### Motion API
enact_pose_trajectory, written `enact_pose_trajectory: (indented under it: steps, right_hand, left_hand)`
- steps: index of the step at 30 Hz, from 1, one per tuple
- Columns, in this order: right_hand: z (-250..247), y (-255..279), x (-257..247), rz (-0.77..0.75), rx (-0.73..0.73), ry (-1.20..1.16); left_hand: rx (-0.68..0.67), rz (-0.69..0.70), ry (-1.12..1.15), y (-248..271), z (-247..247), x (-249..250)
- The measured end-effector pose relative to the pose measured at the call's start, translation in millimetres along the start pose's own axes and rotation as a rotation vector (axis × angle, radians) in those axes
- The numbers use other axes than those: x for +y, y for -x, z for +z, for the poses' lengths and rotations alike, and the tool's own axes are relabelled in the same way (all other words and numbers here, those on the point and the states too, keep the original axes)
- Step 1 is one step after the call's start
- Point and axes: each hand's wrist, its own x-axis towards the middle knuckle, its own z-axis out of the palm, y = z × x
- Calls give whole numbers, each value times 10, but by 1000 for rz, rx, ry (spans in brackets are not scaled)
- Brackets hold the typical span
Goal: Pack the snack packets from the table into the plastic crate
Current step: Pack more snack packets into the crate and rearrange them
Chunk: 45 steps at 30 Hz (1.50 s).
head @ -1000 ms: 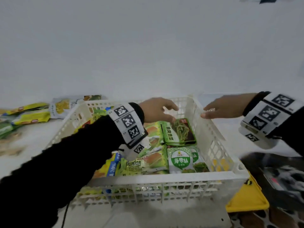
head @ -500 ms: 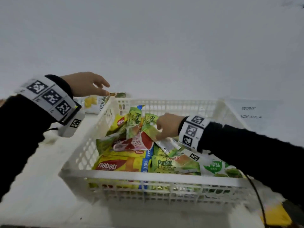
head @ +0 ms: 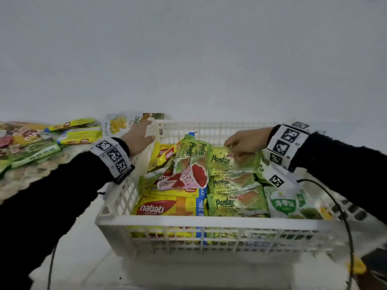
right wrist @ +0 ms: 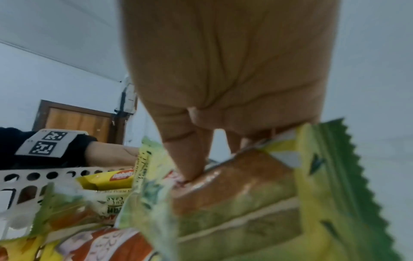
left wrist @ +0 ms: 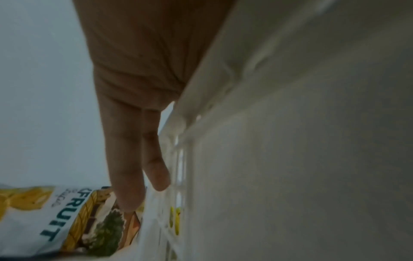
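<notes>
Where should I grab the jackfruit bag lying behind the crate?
Probably its near end. The jackfruit bag lies flat on the table behind the crate's far left corner. The left hand reaches from the front, fingers straight just over that end. Slide fingers under, thumb on top, then lift.

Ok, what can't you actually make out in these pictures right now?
- Crate bottom, head view: covered by piled packets.
- Jackfruit bag name: head view, left hand covers part; left wrist view, its fingers cut off the start.
- Right hand grip on the Pandan packet: right wrist view blurred; thumb contact unclear.
- Packets at table's left edge: blurred, cropped.
</notes>
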Motion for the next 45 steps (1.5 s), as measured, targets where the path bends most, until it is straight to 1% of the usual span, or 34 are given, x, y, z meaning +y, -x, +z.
enact_pose_trajectory:
  steps: [1,3,4,5,7,10,11,13,14,16,18,20,23,24,26,27,28,29,30,32,33,34,35,37,40,42,45]
  right_hand:
    - [-2,6,38,16,-80,-53]
    - [74,-2,83,32,-218,-43]
    - [132,-32,96,22,-254,-27]
    - [183,-66,103,13,-261,-9]
    - [268,-114,84,-6,-165,73]
    - [373,-151,117,-64,16,360]
    - [392,-128,127,-82,60,408]
    - [403,-66,146,-153,115,394]
    - [408,-36,149,-194,116,360]
    - [453,-11,143,-230,72,319]
    - [528,-2,126,-230,35,330]
    - [572,-11,122,-236,31,342]
    - [493,-30,116,-215,0,371]
    - [438,-25,105,-202,16,375]
    - [330,17,44,-207,138,350]
    - [306,39,1,-233,194,317]
    - [303,58,-48,-270,207,292]
    - [328,71,-99,-311,178,308]
    - [375,80,-147,-341,126,392]
    - [489,40,-207,-349,39,655]
    - [524,8,-210,-338,28,734]
    - [537,-20,-199,-330,40,753]
    - [535,-34,-182,-331,68,730]
    - [509,-39,-124,-354,131,595]
    - [425,-34,-42,-468,185,232]
    - [314,-32,-29,-530,308,-15]
    - [70,-9,-17,-551,525,-321]
  left_hand:
    - [-9,-6,12,-18,33,-15]
    - [-33,-23,49,-27,60,-22]
    - [-39,-23,58,-26,67,-26]
    - [-39,-18,62,-30,70,-32]
    - [-32,-9,58,-35,74,-40]
    - [-26,-11,66,-50,76,-52]
    - [-22,-9,69,-53,76,-53]
    - [-22,-5,76,-62,75,-58]
    - [-23,-6,78,-61,77,-65]
    - [-22,-11,85,-65,82,-73]
    - [-18,-11,84,-64,83,-68]
    - [-18,-12,80,-61,80,-64]
    - [-14,-20,78,-51,79,-56]
    - [-12,-23,77,-45,80,-48]
    - [-10,-25,73,-38,80,-36]
    - [-11,-26,68,-35,80,-31]
    - [-13,-27,61,-30,77,-27]
    - [-14,-28,53,-26,74,-25]
    - [-14,-29,44,-20,71,-22]
    - [-9,-32,25,-11,65,-16]
    - [-8,-35,14,-6,63,-17]
    - [-9,-35,5,0,63,-16]
    - [-9,-36,-2,5,61,-15]
    - [-14,-35,-12,3,58,-19]
    - [-16,-34,-28,6,55,-18]
    - [-15,-34,-38,4,53,-15]
    - [-53,-51,-96,10,13,7]
